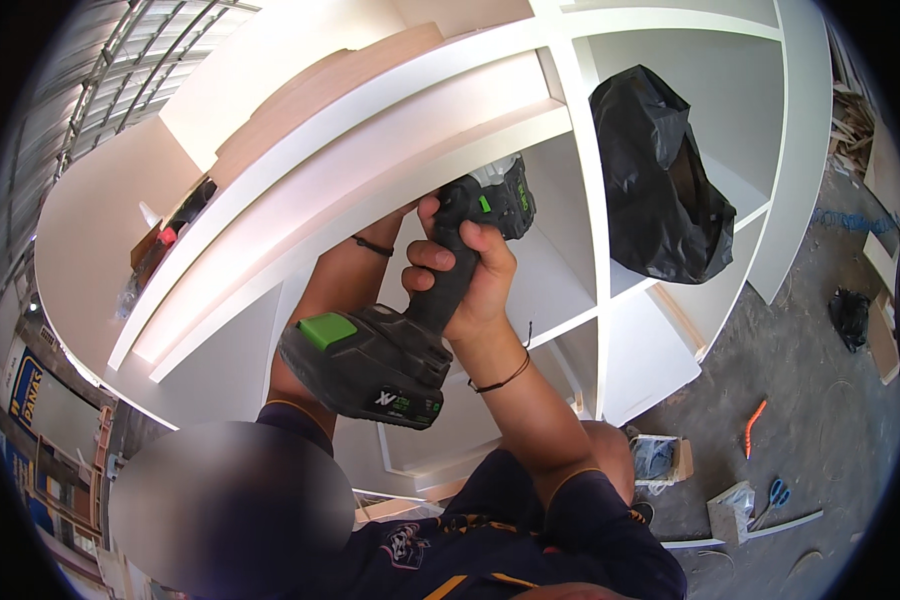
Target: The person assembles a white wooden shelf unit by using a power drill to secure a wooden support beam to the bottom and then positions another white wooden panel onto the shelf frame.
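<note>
My right hand (pixel 480 280) is wrapped round the handle of a black cordless drill (pixel 445 275) with green details. Its battery end points toward my body, and its head reaches up beneath a white rail (pixel 450 155) of a large white cabinet frame (pixel 588 200). The drill's tip is hidden from sight. My left arm stretches in under the same rail, and my left hand (pixel 402 214) is beside and behind the drill, its fingers mostly covered. To the right of the drill, a black plastic bag (pixel 650 180) hangs over a divider of the cabinet.
Small tools and a red-capped item (pixel 168 235) lie on the panel at the left. On the floor at right are an orange stick-like object (pixel 754 428), blue-handled scissors (pixel 778 492), a small open box (pixel 680 460) and another black bag (pixel 850 318). Wood scraps (pixel 852 130) are piled far right.
</note>
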Demonstrator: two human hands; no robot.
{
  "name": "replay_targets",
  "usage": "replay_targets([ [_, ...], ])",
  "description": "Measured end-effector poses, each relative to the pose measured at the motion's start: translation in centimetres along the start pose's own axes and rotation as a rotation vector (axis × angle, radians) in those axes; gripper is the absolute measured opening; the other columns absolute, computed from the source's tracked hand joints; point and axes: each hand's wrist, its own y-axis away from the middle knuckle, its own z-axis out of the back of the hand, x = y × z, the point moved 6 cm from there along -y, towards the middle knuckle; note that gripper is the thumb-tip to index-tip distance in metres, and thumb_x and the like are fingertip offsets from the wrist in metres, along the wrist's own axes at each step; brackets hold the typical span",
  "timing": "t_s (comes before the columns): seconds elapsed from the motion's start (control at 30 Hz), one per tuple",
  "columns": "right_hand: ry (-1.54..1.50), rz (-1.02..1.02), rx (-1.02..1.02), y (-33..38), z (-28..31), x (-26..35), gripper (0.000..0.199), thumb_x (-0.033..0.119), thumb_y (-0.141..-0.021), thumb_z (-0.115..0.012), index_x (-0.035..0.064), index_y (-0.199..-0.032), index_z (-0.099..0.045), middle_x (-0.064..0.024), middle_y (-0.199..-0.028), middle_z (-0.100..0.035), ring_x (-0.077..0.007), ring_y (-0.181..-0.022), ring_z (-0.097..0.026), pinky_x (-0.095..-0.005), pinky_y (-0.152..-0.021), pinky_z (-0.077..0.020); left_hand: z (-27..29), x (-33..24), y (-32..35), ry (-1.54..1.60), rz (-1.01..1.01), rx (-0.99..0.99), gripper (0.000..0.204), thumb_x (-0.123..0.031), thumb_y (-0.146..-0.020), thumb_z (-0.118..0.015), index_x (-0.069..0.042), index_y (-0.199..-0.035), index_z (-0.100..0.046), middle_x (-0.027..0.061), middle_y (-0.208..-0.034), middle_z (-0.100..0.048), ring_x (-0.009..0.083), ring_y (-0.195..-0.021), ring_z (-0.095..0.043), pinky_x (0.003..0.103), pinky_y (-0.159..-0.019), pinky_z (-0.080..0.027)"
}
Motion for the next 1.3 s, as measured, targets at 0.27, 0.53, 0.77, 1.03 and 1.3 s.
replay_targets([
  [0.27,0.039,0.019,-0.043,0.0,-0.3,0.0,0.038,0.02,-0.082,-0.06,0.01,-0.118,-0.053,0.0011,-0.108,-0.063,-0.0091,-0.066,-0.052,-0.0293,-0.059,-0.0458,0.0,-0.2,0.5,-0.016,-0.001,0.002,0.046,-0.024,-0.093,-0.053,-0.002,-0.131,-0.042,0.0131,-0.13,-0.05,0.0247,-0.112,-0.052,0.038,-0.096,-0.045],
  [0.53,-0.015,-0.032,-0.045,-0.1,0.2,-0.1,0.037,0.021,-0.08,-0.059,0.0124,-0.115,-0.053,0.0015,-0.105,-0.062,-0.0092,-0.064,-0.049,-0.0296,-0.058,-0.0435,0.2,-0.5,0.6,-0.027,-0.005,0.005,0.046,-0.024,-0.092,-0.053,-0.002,-0.131,-0.042,0.0134,-0.129,-0.051,0.0249,-0.112,-0.053,0.038,-0.095,-0.045],
  [0.77,-0.041,-0.051,-0.005,-0.1,0.0,-0.2,0.039,0.02,-0.082,-0.059,0.0105,-0.119,-0.052,0.0023,-0.109,-0.063,-0.0083,-0.065,-0.052,-0.0277,-0.059,-0.0451,0.4,-0.7,0.9,-0.036,-0.003,0.002,0.045,-0.024,-0.092,-0.053,-0.002,-0.13,-0.043,0.0136,-0.128,-0.051,0.0251,-0.111,-0.053,0.039,-0.095,-0.046],
  [1.03,0.029,-0.004,-0.034,0.0,0.5,0.9,0.039,0.02,-0.082,-0.059,0.0111,-0.12,-0.052,0.0028,-0.109,-0.063,-0.0081,-0.065,-0.051,-0.0277,-0.059,-0.0449,-0.6,0.9,0.7,0.007,0.001,0.019,0.045,-0.024,-0.092,-0.053,-0.002,-0.13,-0.043,0.0139,-0.128,-0.051,0.0253,-0.11,-0.054,0.039,-0.095,-0.046],
  [1.3,-0.063,-0.048,0.007,-0.1,-0.5,-0.2,0.039,0.019,-0.084,-0.057,0.0125,-0.122,-0.05,0.0046,-0.11,-0.061,-0.0084,-0.068,-0.052,-0.0298,-0.062,-0.046,0.3,-0.7,1.5,-0.046,-0.004,-0.003,0.045,-0.024,-0.092,-0.053,-0.001,-0.129,-0.043,0.0141,-0.127,-0.052,0.0256,-0.109,-0.054,0.039,-0.094,-0.047],
])
